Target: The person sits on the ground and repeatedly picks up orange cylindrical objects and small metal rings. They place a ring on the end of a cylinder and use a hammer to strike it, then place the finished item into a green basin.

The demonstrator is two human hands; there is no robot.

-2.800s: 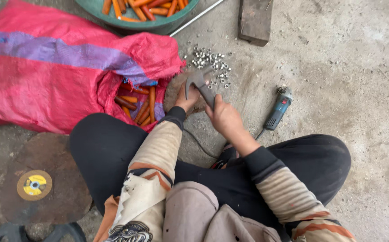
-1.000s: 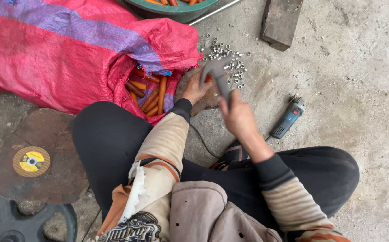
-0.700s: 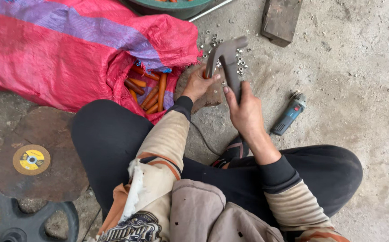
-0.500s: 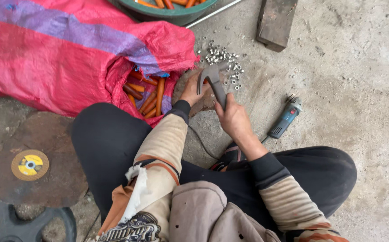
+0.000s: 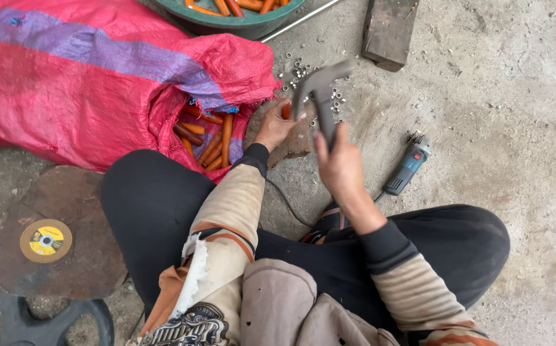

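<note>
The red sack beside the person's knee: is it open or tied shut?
Open. The red sack's mouth gapes toward the person, showing orange sticks lying inside; the left hand rests just beside it.

A big pink woven sack (image 5: pixel 86 83) with a purple band lies open on the floor at upper left. A round yellow label (image 5: pixel 45 240) sits on the cutting disc at lower left.

Seated person, head view. Both hands, left hand (image 5: pixel 276 126) and right hand (image 5: pixel 338 168), are bare. Striped beige knit sleeves (image 5: pixel 233 202) end in black ribbed cuffs (image 5: pixel 385 243). Black trousers (image 5: pixel 156 208) lie below the sleeves; a torn, printed beige-and-orange garment (image 5: pixel 191 307) lies beside them.
</note>
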